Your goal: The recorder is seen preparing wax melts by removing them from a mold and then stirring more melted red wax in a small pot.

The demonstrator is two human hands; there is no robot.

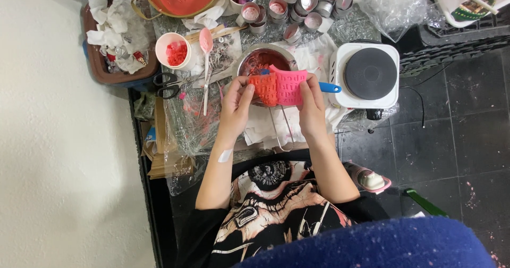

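Together, both hands (273, 100) around silicone mould (279, 86)

From my feed, the silicone mould (278, 85) looks matt and bumpy, orange and pink. Under it sits a shiny metal saucepan (260, 61). The hot plate (370, 74) has glossy white casing, and the tealight cups (305, 5) are dull metal.
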